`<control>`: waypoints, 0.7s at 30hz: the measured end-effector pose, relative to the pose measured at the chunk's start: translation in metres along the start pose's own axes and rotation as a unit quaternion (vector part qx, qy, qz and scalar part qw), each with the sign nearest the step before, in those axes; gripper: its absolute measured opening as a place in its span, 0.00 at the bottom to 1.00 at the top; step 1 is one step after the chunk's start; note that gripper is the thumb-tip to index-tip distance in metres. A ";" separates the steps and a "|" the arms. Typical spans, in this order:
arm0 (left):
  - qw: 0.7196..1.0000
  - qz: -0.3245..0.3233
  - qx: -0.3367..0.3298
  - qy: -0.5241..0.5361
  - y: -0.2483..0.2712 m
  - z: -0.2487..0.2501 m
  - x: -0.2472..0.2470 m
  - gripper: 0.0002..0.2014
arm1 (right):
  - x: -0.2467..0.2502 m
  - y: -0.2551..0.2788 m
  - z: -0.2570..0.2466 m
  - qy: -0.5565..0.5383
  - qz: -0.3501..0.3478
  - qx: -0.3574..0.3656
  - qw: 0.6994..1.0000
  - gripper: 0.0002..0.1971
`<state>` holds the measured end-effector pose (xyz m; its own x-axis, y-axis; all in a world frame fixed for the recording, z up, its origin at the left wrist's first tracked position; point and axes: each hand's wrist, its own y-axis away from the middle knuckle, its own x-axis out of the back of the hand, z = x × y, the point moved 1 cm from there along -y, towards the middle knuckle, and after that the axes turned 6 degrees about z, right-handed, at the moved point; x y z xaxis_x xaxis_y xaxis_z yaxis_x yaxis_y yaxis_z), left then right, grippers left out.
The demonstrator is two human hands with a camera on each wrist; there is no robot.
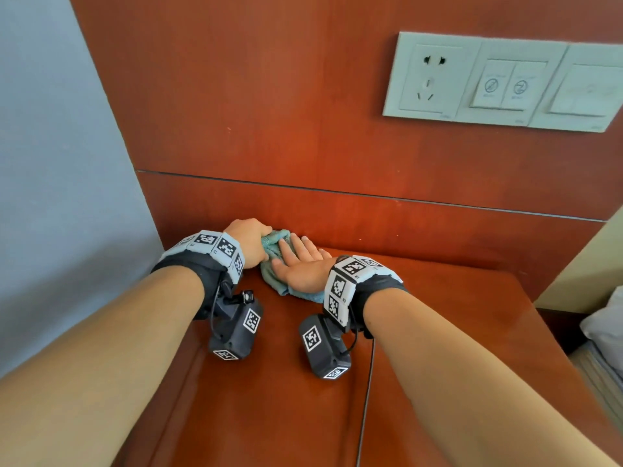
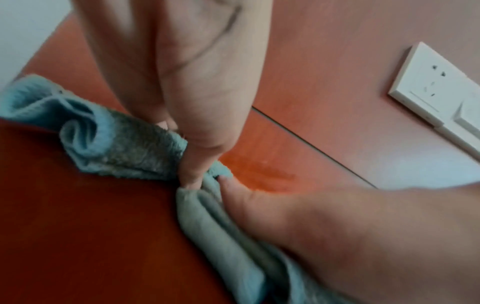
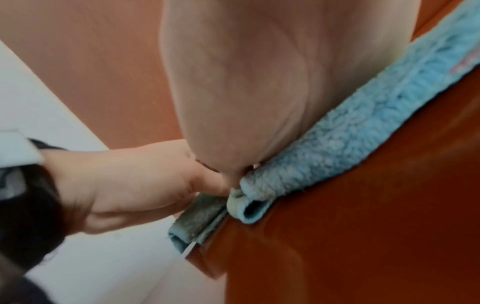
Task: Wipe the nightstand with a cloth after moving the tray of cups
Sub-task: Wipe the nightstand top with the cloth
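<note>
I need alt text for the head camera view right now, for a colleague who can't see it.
Two bare hands work a light blue cloth at the back left corner of a reddish-brown nightstand: the left hand grips it, the right hand presses flat on it. A white socket and switch panel is on the wood wall above.

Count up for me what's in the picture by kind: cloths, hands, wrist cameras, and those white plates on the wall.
Cloths: 1, a blue cloth on the nightstand.
Hands: 2, the left hand gripping the cloth, the right hand flat on it.
Wrist cameras: 2.
Wall plates: 3, one socket and two switch plates.
Total: 8.
</note>
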<state>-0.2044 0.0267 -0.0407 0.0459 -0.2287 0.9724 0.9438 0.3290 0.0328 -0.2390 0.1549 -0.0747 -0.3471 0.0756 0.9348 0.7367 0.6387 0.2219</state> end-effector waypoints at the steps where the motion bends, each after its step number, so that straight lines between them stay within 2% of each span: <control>1: 1.000 -0.007 -0.005 0.012 0.000 0.012 0.000 0.30 | 0.004 0.006 0.014 0.009 -0.004 -0.004 1.000 0.31; 5: 0.998 -0.049 -0.041 0.016 0.004 0.072 -0.010 0.29 | 0.017 0.034 0.072 0.025 -0.021 -0.025 0.999 0.32; 12: 0.992 -0.054 -0.111 -0.016 0.011 0.169 -0.044 0.28 | 0.035 0.085 0.156 0.003 -0.024 -0.082 0.996 0.34; 21: 0.983 -0.089 -0.150 -0.056 0.016 0.263 -0.067 0.29 | 0.046 0.130 0.225 -0.019 -0.006 -0.155 0.988 0.35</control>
<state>-0.2785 0.2885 -0.0448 -0.1484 -0.1504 0.9774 0.9886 0.0040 0.1507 -0.2900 0.4141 -0.0653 -0.3745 0.1009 0.9217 0.8722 0.3759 0.3132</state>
